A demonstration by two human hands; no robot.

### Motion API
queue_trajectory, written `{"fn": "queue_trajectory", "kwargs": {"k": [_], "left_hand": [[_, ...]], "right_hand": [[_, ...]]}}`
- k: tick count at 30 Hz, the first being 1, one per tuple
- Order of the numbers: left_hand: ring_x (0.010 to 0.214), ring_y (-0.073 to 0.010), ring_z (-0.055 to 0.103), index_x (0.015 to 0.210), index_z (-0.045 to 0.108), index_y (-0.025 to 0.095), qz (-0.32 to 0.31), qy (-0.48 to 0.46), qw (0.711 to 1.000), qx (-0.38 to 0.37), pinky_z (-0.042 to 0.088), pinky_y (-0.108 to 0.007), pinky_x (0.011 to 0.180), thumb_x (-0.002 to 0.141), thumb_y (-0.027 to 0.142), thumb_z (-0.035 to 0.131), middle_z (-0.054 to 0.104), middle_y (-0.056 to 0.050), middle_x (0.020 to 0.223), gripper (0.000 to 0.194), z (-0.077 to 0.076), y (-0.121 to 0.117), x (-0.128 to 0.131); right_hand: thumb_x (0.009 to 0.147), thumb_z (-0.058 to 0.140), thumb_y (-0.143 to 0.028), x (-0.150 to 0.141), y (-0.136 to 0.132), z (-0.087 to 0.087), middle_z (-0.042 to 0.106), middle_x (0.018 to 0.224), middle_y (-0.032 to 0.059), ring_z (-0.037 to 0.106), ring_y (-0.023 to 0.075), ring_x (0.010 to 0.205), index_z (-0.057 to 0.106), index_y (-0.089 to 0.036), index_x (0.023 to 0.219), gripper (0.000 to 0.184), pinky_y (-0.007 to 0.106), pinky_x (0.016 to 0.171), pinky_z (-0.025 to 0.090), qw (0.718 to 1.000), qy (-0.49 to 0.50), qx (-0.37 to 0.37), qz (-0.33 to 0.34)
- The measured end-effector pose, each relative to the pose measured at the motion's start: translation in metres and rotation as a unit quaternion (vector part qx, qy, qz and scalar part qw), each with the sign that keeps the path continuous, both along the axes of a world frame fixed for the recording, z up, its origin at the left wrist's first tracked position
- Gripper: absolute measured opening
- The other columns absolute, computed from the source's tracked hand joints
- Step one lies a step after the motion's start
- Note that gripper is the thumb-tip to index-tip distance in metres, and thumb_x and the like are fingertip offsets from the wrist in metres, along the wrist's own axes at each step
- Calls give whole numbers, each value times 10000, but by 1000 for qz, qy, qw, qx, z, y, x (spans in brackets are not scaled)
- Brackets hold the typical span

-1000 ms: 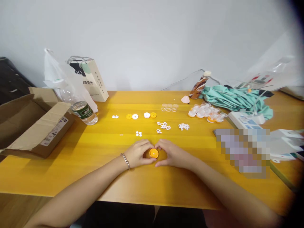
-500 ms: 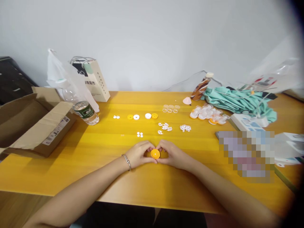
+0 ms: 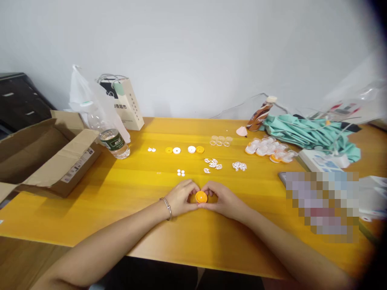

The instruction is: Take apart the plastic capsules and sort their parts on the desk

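My left hand [image 3: 181, 197] and my right hand [image 3: 222, 198] meet at the middle of the yellow table [image 3: 136, 189], fingers curled around a small orange round plastic piece [image 3: 201, 197] that both hold between fingertips and thumbs. A bracelet sits on my left wrist. Just beyond the hands lie tiny white discs [image 3: 180, 172], white openwork pieces [image 3: 212, 164], and a row of orange and white round caps [image 3: 184, 150].
An open cardboard box [image 3: 51, 155] sits at the left, with a water bottle [image 3: 110, 135] and paper bag [image 3: 125, 102] behind it. Clear small cups [image 3: 221, 140], a pile of assembled pieces [image 3: 267, 147], a brown bottle [image 3: 260, 113] and green cloth [image 3: 311, 131] lie at the right.
The view has shifted slightly, so everything sits a little further right. Both hands stay closed around the orange piece with only small finger movement.
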State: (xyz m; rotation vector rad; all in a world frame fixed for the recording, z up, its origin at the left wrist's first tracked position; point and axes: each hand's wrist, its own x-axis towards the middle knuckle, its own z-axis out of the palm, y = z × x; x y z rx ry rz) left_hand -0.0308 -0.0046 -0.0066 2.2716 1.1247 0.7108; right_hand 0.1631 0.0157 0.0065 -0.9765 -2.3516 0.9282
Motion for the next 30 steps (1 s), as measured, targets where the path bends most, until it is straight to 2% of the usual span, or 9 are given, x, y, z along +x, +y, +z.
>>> {"fn": "queue_trajectory", "kwargs": {"k": [4, 8, 10, 13, 18, 21, 24, 30], "left_hand": [[691, -121, 458, 858, 521, 168, -1, -5, 1000, -12, 394, -221, 636, 679, 256, 650, 489, 2, 769, 238, 0, 1, 1], [690, -118, 457, 838, 515, 171, 3, -18, 1000, -19, 392, -223, 639, 662, 258, 660, 488, 6, 769, 244, -1, 2, 0], [719, -124, 471, 858, 522, 176, 0, -22, 1000, -22, 398, -228, 663, 665, 247, 658, 498, 0, 791, 246, -2, 2, 0], [741, -130, 480, 870, 531, 177, -6, -26, 999, -21, 403, -235, 683, 669, 243, 658, 497, -5, 799, 247, -1, 2, 0], [741, -133, 478, 880, 535, 171, -12, -32, 999, -4, 406, -241, 692, 672, 252, 662, 503, -14, 808, 257, -3, 3, 0], [733, -133, 473, 879, 537, 174, -13, -32, 999, -5, 407, -241, 689, 672, 261, 664, 503, -15, 806, 258, -4, 3, -1], [739, -137, 474, 879, 537, 177, -13, -29, 999, -7, 407, -245, 698, 671, 272, 667, 503, -16, 807, 264, -5, 4, -1], [736, -136, 475, 886, 536, 178, -13, -29, 999, -8, 405, -244, 693, 675, 272, 664, 500, -15, 807, 265, -5, 5, -1]], "right_hand": [[721, 626, -336, 0, -3, -1, 559, 694, 3, 500, 128, 628, 560, -189, 803, 180, 253, 583, 429, 999, 28, 33, -11], [733, 597, -280, 3, 2, 6, 598, 757, 19, 534, 140, 663, 552, -199, 853, 152, 272, 609, 455, 991, 84, 84, -55], [750, 580, -281, 5, 14, 8, 615, 843, 43, 553, 155, 720, 568, -198, 914, 184, 291, 647, 465, 983, 96, 119, -98], [747, 581, -293, 3, 45, 9, 625, 886, 62, 569, 172, 750, 601, -186, 954, 234, 318, 684, 477, 972, 75, 151, -167], [721, 601, -279, -15, 109, 10, 647, 954, 95, 605, 214, 884, 560, -138, 1097, 404, 364, 791, 478, 965, 32, 141, -221], [713, 608, -271, -27, 133, 8, 649, 992, 115, 604, 230, 939, 534, -118, 1135, 455, 384, 853, 457, 962, 12, 135, -236], [711, 611, -273, -32, 142, 2, 657, 997, 117, 605, 241, 952, 523, -119, 1149, 473, 401, 878, 444, 963, -10, 128, -237], [717, 610, -312, -29, 141, -7, 642, 1058, 118, 592, 235, 1006, 510, -137, 1146, 474, 391, 886, 445, 965, 4, 120, -232]]}}
